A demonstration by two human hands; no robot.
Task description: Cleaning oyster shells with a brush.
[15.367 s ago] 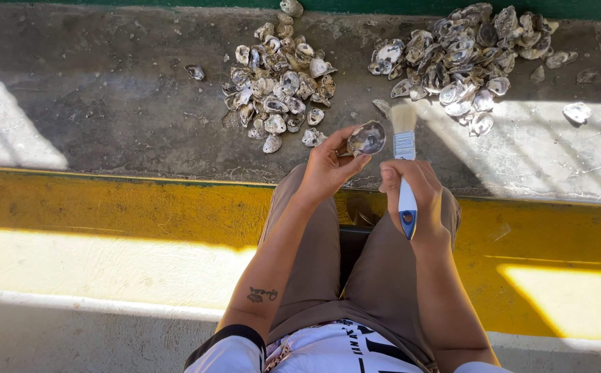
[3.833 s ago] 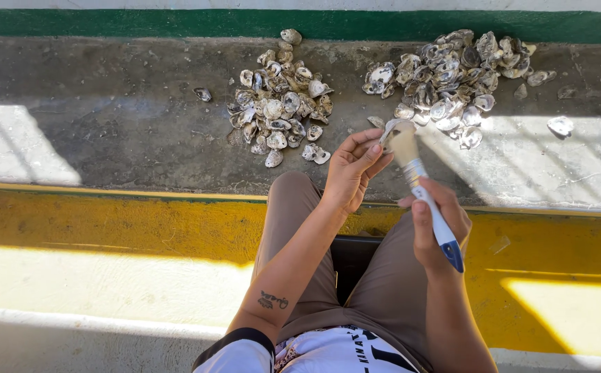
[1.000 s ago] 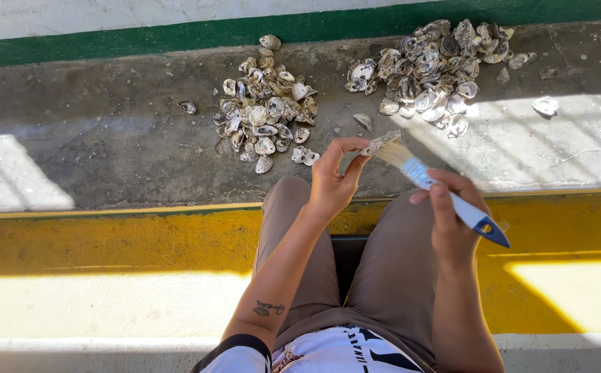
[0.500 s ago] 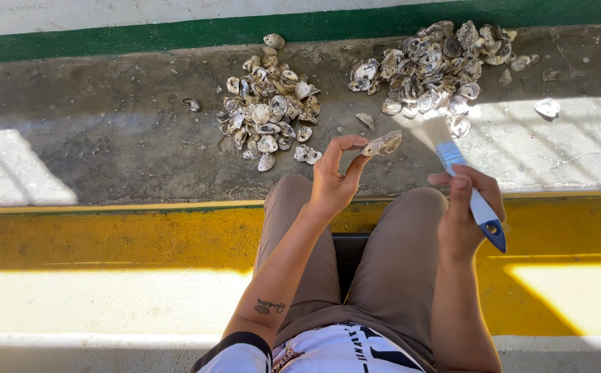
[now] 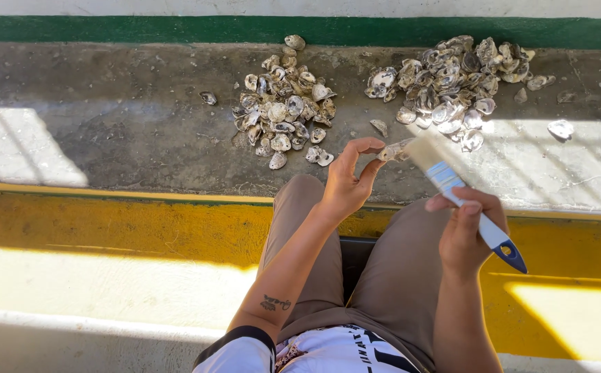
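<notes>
My left hand pinches a single oyster shell by its edge, held out over my knees. My right hand grips a flat paintbrush with a white handle and blue tip. Its pale bristles touch the shell. Both hands hover above my tan-trousered legs. On the concrete beyond lie two heaps of oyster shells: a left pile and a larger right pile.
A yellow painted curb runs across below the grey concrete strip. A green painted band lines the far wall. Stray shells lie apart at the left and far right.
The brush has swung back to the left and its bristles now meet the shell. My left hand keeps hold of the shell, almost in the same place.
</notes>
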